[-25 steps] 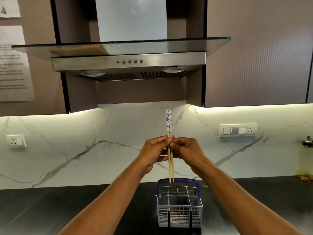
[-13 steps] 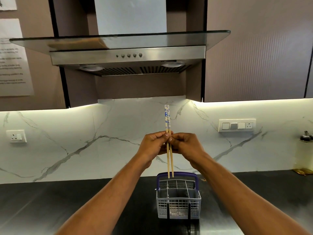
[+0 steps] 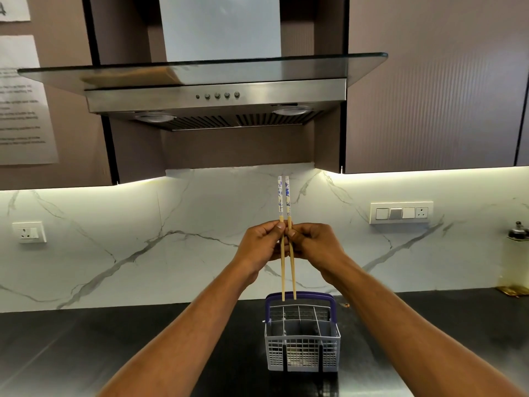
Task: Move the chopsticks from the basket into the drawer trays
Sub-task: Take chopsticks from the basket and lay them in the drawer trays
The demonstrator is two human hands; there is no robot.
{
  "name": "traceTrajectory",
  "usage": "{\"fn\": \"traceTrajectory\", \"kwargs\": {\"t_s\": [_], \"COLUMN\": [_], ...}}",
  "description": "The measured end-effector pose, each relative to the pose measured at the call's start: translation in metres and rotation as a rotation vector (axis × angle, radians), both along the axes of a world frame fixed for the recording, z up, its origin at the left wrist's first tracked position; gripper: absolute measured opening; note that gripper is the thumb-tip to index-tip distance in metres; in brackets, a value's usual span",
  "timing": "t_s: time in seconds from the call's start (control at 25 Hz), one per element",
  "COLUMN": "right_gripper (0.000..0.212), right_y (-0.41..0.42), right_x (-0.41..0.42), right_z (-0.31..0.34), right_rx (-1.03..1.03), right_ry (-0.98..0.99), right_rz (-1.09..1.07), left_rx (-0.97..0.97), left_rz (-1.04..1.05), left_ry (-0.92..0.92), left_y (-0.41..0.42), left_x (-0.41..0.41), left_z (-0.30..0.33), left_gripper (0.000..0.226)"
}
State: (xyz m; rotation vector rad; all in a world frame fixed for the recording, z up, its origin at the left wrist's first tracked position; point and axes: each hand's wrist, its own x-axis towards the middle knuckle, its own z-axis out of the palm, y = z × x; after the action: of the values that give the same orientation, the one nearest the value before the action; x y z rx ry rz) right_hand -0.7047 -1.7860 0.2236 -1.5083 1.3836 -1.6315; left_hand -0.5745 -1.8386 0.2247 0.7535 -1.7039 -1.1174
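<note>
Both arms stretched out over a dark counter (image 3: pixel 86 353), hands meeting in the middle. Left hand (image 3: pixel 262 245) pinching the left chopstick, right hand (image 3: pixel 317 245) pinching the right one, fingers closed round the bare wood just under the painted part. Knuckles of the two hands close together, maybe touching, hard to say.

Chopsticks (image 3: pixel 284 202) held upright, side by side, nearly parallel with a thin gap between them. Top ends white with a blue pattern, lower parts plain wood. Tips hanging just at the level of the basket's handle, in the air, not inside any compartment.

Basket (image 3: pixel 302 356) sitting on the counter right below the hands, grey plastic grid with a purple handle (image 3: pixel 300 296) arched over the back. Divided into several compartments, all looking bare from here, though the front ones are dark and hard to read.

Behind it all, a white marble wall (image 3: pixel 143 239) with grey veins, lit from under the cabinets (image 3: pixel 429 96). Steel hood (image 3: pixel 214 96) with a glass top straight above. Socket (image 3: pixel 29 232) on the left of the wall, switch panel (image 3: pixel 401 212) on the right. Some bottle (image 3: pixel 516 253) at the far right edge, too blurry to make out. Printed sheets (image 3: pixel 23 104) stuck on the left cabinet, text unreadable. No drawer or trays in view.
</note>
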Motion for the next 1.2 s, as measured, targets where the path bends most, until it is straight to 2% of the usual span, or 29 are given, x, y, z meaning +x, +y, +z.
{"fn": "traceTrajectory", "kwargs": {"t_s": [0.48,0.68,0.84,1.0,1.2], "right_gripper": [0.021,0.016,0.018,0.016,0.015], "right_y": [0.003,0.017,0.021,0.044,0.117], "right_x": [0.004,-0.018,-0.027,-0.026,-0.012], "right_z": [0.001,-0.014,-0.014,-0.055,-0.207], "right_rx": [0.007,0.112,0.141,0.292,0.630], "right_ry": [0.011,-0.112,-0.133,-0.194,-0.223], "right_rz": [-0.013,-0.045,-0.070,0.005,0.038], "left_rx": [0.002,0.102,0.141,0.253,0.479], "left_rz": [-0.002,-0.009,-0.014,-0.039,-0.002], "left_ry": [-0.012,0.049,0.090,0.073,-0.038], "left_y": [0.002,-0.008,-0.013,0.009,0.069], "left_x": [0.008,0.043,0.056,0.065,0.101], "left_z": [0.002,-0.001,-0.006,-0.059,-0.200], "left_gripper": [0.030,0.028,0.027,0.027,0.025]}}
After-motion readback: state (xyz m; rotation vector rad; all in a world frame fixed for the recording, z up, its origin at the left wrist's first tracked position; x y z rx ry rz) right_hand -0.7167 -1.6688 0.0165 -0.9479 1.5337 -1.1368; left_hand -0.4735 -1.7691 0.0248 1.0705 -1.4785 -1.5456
